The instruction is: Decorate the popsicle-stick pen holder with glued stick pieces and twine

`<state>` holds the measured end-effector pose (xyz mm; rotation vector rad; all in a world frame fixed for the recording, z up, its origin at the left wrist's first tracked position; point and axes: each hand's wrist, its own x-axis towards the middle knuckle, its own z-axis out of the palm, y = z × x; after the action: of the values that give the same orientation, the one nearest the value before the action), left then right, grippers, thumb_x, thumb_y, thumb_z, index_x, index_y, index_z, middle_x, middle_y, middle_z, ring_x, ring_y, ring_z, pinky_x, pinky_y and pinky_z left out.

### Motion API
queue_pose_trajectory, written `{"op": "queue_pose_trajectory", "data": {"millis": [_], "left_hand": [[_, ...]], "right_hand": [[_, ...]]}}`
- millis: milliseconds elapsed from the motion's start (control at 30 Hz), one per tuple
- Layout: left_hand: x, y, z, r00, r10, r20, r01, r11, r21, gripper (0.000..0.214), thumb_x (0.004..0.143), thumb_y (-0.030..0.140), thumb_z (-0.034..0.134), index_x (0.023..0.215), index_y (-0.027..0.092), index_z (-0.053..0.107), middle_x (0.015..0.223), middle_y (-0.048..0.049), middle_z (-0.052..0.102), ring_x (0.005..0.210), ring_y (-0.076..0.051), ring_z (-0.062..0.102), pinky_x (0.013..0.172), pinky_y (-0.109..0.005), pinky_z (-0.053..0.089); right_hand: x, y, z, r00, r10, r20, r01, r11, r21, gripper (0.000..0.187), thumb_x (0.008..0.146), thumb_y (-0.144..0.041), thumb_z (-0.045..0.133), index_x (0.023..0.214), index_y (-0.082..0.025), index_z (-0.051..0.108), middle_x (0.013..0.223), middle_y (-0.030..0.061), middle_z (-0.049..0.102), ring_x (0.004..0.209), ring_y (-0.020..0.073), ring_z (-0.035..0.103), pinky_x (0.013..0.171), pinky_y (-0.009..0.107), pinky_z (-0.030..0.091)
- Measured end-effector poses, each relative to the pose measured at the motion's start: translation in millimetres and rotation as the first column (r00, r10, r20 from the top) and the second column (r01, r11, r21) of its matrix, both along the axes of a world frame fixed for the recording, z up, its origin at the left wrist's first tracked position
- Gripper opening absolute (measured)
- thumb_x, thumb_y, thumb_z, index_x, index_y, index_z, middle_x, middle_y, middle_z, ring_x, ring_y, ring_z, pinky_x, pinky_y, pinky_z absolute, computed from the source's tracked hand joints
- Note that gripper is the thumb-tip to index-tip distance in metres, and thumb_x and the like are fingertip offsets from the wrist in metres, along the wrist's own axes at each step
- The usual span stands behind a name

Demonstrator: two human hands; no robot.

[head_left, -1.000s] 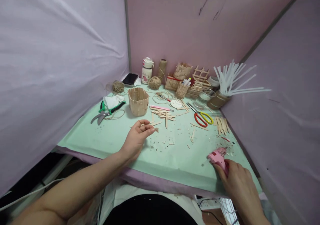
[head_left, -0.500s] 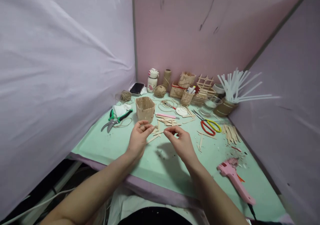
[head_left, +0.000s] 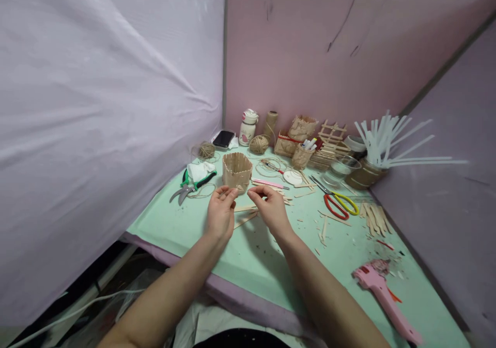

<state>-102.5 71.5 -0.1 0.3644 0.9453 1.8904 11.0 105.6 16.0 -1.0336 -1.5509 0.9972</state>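
My left hand has thumb and fingers pinched together, with a small pale bit of wood at the tips. Close beside it, my right hand is also pinched; whatever lies between its fingertips is too small to make out. Both hands are raised over the table, their fingertips a short gap apart. Just beyond them stands a hexagonal cup made of wooden sticks, open at the top. Loose wooden sticks lie beneath and behind the hands, partly covered by them.
Green-handled pruning shears lie left. Right are scissors, cut sticks and a pink glue gun. Along the back stand a bottle, a twine ball, stick-built boxes and a pot of white glue sticks.
The view has swung left, so the table's things sit further right. My fingertips have come closer together and nearer the cup.
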Motion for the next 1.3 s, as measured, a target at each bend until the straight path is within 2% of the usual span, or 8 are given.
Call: {"op": "queue_pose_trajectory", "data": {"millis": [467,700,767,867,933,1000,1133,1300], "left_hand": [[9.0,-1.9,-4.0,1.0,-0.006,0.027,0.006,1.0,0.002,0.049,0.054,0.024,0.085,0.089,0.019,0.052,0.079,0.0014,0.064,0.072,-0.009,0.057,0.065,-0.022,0.034],[-3.1,-5.8,-7.1,0.96,-0.055,-0.273,0.058,0.998,0.003,0.038,0.064,0.027,0.078,0.092,0.02,0.054,0.091,-0.0033,0.063,0.085,-0.015,0.06,0.076,-0.028,0.042],[-20.7,-1.7,-3.1,0.834,-0.025,-0.551,0.039,0.999,0.013,0.035,0.063,0.024,0.077,0.093,0.02,0.058,0.097,-0.0058,0.062,0.095,-0.02,0.059,0.083,-0.033,0.044],[-53.2,11.9,11.0,0.401,0.077,-0.913,-0.008,0.997,0.08,0.045,0.061,0.015,0.076,0.103,0.024,0.062,0.121,-0.0094,0.053,0.119,-0.028,0.047,0.099,-0.043,0.038],[-71.5,24.0,22.1,0.135,0.078,-0.988,0.03,0.996,0.083,0.052,0.061,0.009,0.074,0.109,0.026,0.062,0.132,-0.0098,0.047,0.129,-0.033,0.037,0.108,-0.051,0.027],[-83.8,36.5,30.6,-0.017,0.047,-0.999,0.104,0.994,0.045,0.055,0.061,0.006,0.073,0.11,0.028,0.062,0.137,-0.0096,0.044,0.132,-0.036,0.032,0.11,-0.056,0.022],[-94.9,58.8,35.2,-0.109,-0.005,-0.994,0.289,0.957,-0.037,0.037,0.059,0.005,0.072,0.09,0.026,0.067,0.131,-0.0089,0.051,0.129,-0.035,0.035,0.109,-0.056,0.024],[-98.1,71.9,33.3,0.019,-0.036,-0.999,0.297,0.954,-0.028,0.017,0.059,0.008,0.071,0.068,0.022,0.066,0.123,-0.0095,0.056,0.124,-0.031,0.044,0.108,-0.052,0.029]], "right_hand": [[-8.1,-1.2,-7.0,1.0,-0.012,-0.027,0.013,1.0,0.006,0.017,0.076,-0.033,0.06,0.074,-0.017,0.064,0.073,0.0026,0.066,0.07,0.0161,0.056,0.071,0.029,0.044],[-3.2,3.8,-2.9,0.999,-0.013,0.041,0.014,1.0,-0.011,0.017,0.077,-0.033,0.056,0.072,-0.018,0.062,0.072,0.0011,0.064,0.068,0.0157,0.054,0.067,0.028,0.042],[1.1,7.3,1.5,0.996,-0.002,0.089,0.002,1.0,-0.004,0.017,0.076,-0.032,0.055,0.07,-0.018,0.061,0.07,0.0006,0.063,0.067,0.0156,0.054,0.065,0.027,0.041],[8.8,15.2,8.9,0.98,0.02,0.196,-0.026,0.999,0.027,0.016,0.076,-0.031,0.054,0.068,-0.019,0.059,0.069,0.0009,0.062,0.066,0.0157,0.053,0.064,0.027,0.04],[13.4,21.6,13.6,0.956,0.031,0.291,-0.053,0.996,0.069,0.016,0.077,-0.03,0.053,0.068,-0.019,0.059,0.07,0.0012,0.062,0.067,0.0159,0.053,0.064,0.028,0.039],[16.7,28.4,17.9,0.917,0.038,0.396,-0.091,0.989,0.115,0.015,0.079,-0.029,0.052,0.07,-0.019,0.059,0.072,0.0016,0.062,0.069,0.0164,0.053,0.065,0.028,0.038],[18.9,40.2,27.1,0.813,0.065,0.579,-0.216,0.957,0.194,0.014,0.081,-0.024,0.051,0.069,-0.02,0.058,0.076,0.0024,0.062,0.075,0.0173,0.053,0.068,0.028,0.037],[20.7,48.5,46.1,0.722,0.092,0.686,-0.31,0.929,0.202,0.013,0.08,-0.017,0.052,0.069,-0.02,0.058,0.077,0.0031,0.063,0.076,0.0179,0.053,0.067,0.028,0.035]]}}
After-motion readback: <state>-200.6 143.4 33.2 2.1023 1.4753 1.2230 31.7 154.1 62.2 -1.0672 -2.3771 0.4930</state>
